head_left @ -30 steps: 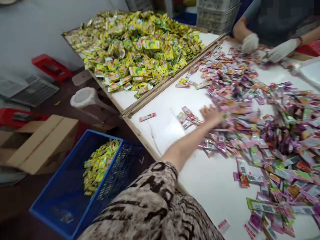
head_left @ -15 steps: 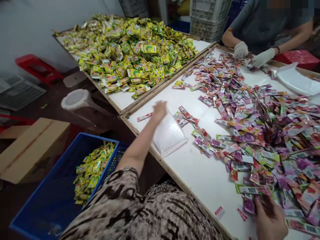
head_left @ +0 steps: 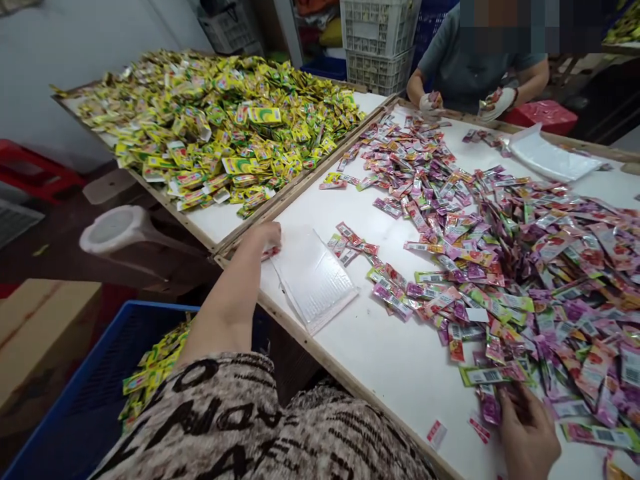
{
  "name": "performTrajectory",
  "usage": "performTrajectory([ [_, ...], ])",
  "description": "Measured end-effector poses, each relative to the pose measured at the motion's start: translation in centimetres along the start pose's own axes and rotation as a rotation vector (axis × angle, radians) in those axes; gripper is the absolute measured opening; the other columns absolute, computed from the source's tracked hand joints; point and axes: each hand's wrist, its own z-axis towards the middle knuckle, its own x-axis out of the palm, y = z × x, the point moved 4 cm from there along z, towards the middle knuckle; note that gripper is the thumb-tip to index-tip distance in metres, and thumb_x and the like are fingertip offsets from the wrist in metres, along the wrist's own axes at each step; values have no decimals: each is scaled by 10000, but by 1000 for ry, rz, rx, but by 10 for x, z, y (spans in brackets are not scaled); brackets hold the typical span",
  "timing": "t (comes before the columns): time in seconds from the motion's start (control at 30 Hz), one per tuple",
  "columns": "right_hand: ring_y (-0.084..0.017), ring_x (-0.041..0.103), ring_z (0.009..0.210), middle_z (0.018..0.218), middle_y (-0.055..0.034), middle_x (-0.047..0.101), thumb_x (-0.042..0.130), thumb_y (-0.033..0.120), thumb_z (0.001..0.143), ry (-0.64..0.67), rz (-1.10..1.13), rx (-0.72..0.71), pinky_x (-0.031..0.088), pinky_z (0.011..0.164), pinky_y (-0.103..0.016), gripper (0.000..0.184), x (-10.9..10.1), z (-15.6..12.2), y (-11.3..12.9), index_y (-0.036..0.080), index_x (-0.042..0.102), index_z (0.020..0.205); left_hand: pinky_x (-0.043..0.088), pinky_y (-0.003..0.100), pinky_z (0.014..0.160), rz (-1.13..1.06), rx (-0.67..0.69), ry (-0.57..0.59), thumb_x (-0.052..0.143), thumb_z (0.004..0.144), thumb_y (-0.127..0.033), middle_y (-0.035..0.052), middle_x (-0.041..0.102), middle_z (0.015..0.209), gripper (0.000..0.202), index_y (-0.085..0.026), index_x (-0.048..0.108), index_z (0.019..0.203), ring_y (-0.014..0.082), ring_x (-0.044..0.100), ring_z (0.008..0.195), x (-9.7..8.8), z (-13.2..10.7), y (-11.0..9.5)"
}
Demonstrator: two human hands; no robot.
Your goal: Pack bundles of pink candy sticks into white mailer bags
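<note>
My left hand (head_left: pixel 269 235) is at the table's left corner, its fingers closed over a small red stick packet (head_left: pixel 271 253). Beside it lies a flat stack of clear plastic bags (head_left: pixel 317 280). At the lower right, my right hand (head_left: pixel 531 430) rests at the near edge of a wide heap of pink, purple and green packets (head_left: pixel 540 273). Its fingers are curled in by a purple packet (head_left: pixel 490 404) and a green-and-pink packet (head_left: pixel 493 375); what is between the fingertips is hidden.
Yellow packets (head_left: pixel 240 133) are piled on the adjoining table. A blue crate (head_left: pixel 65 413) and a white stool (head_left: pixel 120 230) stand to the left. Across the table, a co-worker in white gloves (head_left: pixel 497 105) handles packets near another plastic bag stack (head_left: pixel 550 157). Wooden rims edge the tables.
My left hand has moved left, off the bag stack and onto the red packet. My right hand stays by the heap. The co-worker's gloved hands have lifted, holding packets. The view has shifted right.
</note>
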Motion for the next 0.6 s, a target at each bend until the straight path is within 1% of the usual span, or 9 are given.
performTrajectory([
  [0.07, -290, 641, 842, 1002, -141, 670, 658, 569, 753, -28, -17, -46, 547, 909, -479, 635, 0, -1, 1, 109, 720, 1187, 551, 366, 716, 46, -55, 119, 881, 589, -144, 43, 681, 641, 244, -153, 674, 719, 274, 692, 758, 5, -4, 18],
  [0.1, -296, 644, 861, 996, -139, 673, 658, 560, 763, -45, -25, -68, 544, 918, -480, 611, 0, -1, 1, 117, 724, 1178, 547, 357, 704, 69, -80, 165, 873, 567, -110, 31, 654, 579, 244, -156, 655, 667, 268, 686, 721, 6, -7, 28],
  [0.17, -305, 645, 879, 985, -140, 680, 661, 540, 778, -61, -38, -101, 539, 931, -492, 583, 1, -1, 3, 118, 729, 1174, 547, 356, 732, 101, -109, 169, 823, 636, -118, 18, 643, 567, 180, -159, 652, 679, 249, 674, 724, 2, -11, 41],
  [0.23, -306, 647, 873, 986, -143, 687, 666, 527, 785, -61, -44, -118, 544, 924, -498, 575, 1, -1, 3, 115, 731, 1181, 541, 390, 831, 120, -115, 86, 703, 797, -188, 31, 690, 688, 54, -151, 678, 827, 246, 663, 841, -6, -8, 36],
  [0.3, -307, 649, 880, 988, -148, 691, 667, 512, 794, -66, -51, -136, 550, 912, -490, 564, 1, 0, 4, 111, 733, 1185, 499, 431, 956, 108, -50, -25, 528, 926, -222, 72, 725, 915, 211, -109, 663, 1044, 247, 622, 998, -10, 3, 8],
  [0.33, -308, 649, 889, 991, -150, 692, 666, 502, 800, -71, -58, -148, 549, 910, -486, 554, 1, 0, 5, 108, 735, 1183, 473, 429, 1004, 84, 21, -62, 469, 955, -223, 92, 718, 1035, 287, -77, 635, 1138, 240, 596, 1053, -9, 10, -14],
  [0.4, -304, 647, 891, 986, -152, 692, 665, 483, 810, -82, -67, -178, 547, 897, -476, 538, 1, -1, 6, 94, 738, 1175, 440, 379, 1055, 29, 192, -49, 486, 955, -240, 109, 678, 1199, 378, -52, 577, 1271, 220, 565, 1119, 3, 23, -67],
  [0.5, -277, 639, 845, 980, -148, 687, 668, 462, 815, -99, -66, -211, 548, 859, -454, 515, 1, -2, 8, 80, 742, 1153, 478, 289, 983, -6, 375, 117, 722, 818, -383, 99, 676, 1196, 511, -127, 608, 1245, 222, 611, 1095, 37, 24, -141],
  [0.6, -255, 633, 808, 964, -138, 682, 673, 446, 809, -114, -59, -226, 553, 819, -426, 480, 2, -2, 6, 88, 747, 1120, 506, 343, 911, 15, 402, 339, 853, 683, -394, 167, 664, 1164, 672, -95, 580, 1219, 283, 650, 1048, 76, -8, -184],
])
